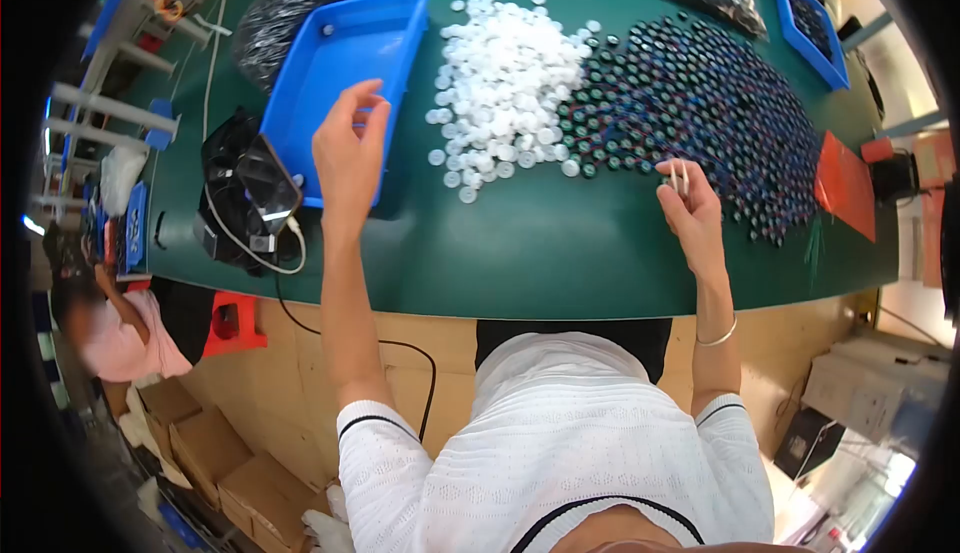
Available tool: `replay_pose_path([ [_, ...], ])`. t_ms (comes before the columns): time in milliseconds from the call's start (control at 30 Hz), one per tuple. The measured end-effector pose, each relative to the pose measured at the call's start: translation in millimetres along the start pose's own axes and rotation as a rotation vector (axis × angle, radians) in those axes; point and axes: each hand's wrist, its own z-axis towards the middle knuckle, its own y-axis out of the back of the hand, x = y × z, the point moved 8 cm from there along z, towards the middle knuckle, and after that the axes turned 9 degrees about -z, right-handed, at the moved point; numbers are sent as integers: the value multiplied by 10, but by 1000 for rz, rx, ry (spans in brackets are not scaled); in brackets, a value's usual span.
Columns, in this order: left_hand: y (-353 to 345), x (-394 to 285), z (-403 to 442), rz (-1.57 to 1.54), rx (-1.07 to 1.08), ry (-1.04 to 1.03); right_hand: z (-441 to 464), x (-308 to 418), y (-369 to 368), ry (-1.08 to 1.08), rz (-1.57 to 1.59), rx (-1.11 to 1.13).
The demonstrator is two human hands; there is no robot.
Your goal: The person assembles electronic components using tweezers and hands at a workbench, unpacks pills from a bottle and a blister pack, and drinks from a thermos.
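Note:
Over the right part of the blue tray (340,53), my left hand (350,148) is raised with thumb and fingers curved toward each other; nothing shows between them. My right hand (692,203) holds small white pieces (680,177) between its thumb and fingers, at the front edge of the dark parts pile. A heap of round white caps (510,73) lies between my hands on the green table (480,253). Beside it on the right spreads a large pile of small dark round parts with red and blue wires (700,103).
A phone (268,183) with a white cable lies on black items left of the tray. Black plastic bags (290,13) lie behind. An orange-red sheet (845,188) and a small blue tray (812,28) are at right. Another person (130,328) sits at far left.

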Motion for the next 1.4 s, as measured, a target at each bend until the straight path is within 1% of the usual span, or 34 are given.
replay_pose_path([
  [33,-188,-178,-145,-129,35,-85,-8,-66,6,-17,19,14],
  [67,-491,-257,-346,-257,116,-103,-11,-131,-17,-35,44,40],
  [100,-798,-468,-523,-210,280,-149,-14,-190,-49,-51,71,68],
  [133,-1071,-557,-687,-141,327,-313,-17,-232,-82,-54,61,109],
  [200,-1446,-618,-824,-39,327,-495,-39,-196,-126,-32,-57,139],
  [233,-1562,-617,-847,-50,336,-500,-44,-170,-129,-34,-70,135],
  [300,-1709,-686,-845,95,302,-580,-55,-106,-119,-40,-36,127],
  [433,-1761,-599,-778,210,363,-511,-35,-107,-156,36,-72,106],
  [500,-1782,-554,-824,218,396,-540,-14,-144,-205,5,-102,144],
  [600,-1673,-562,-881,161,334,-516,28,-102,-249,25,-116,142],
  [633,-1639,-595,-932,159,342,-516,58,-101,-263,47,-164,163],
  [700,-1722,-173,-995,-339,532,255,75,-45,-301,64,-210,182],
  [733,-1735,-192,-993,-585,475,242,70,51,-361,57,-193,242],
  [767,-1749,-175,-984,-586,475,247,67,100,-438,51,-176,303],
  [800,-1791,-136,-981,-772,477,370,87,107,-515,92,-167,320],
  [833,-1836,-107,-984,-958,475,493,108,105,-554,88,-167,323],
  [867,-1857,-93,-974,-1020,519,543,127,146,-588,112,-180,330],
  [900,-1852,-91,-967,-1022,520,544,141,186,-608,137,-193,334],
  [967,-1882,-63,-986,-1145,506,666,187,203,-602,128,-175,324],
  [1033,-1868,-65,-981,-1161,498,684,222,187,-602,116,-154,317],
  [1100,-1868,-19,-983,-1175,480,711,239,142,-631,90,-35,323],
  [1133,-1877,4,-986,-1180,488,721,243,145,-641,85,-35,332],
  [1200,-1873,41,-981,-1181,487,736,250,125,-651,-3,26,355],
  [1267,-1872,37,-969,-1231,491,758,249,104,-684,9,10,367],
  [1400,-1880,53,-980,-1219,485,783,253,88,-678,29,-17,374],
])
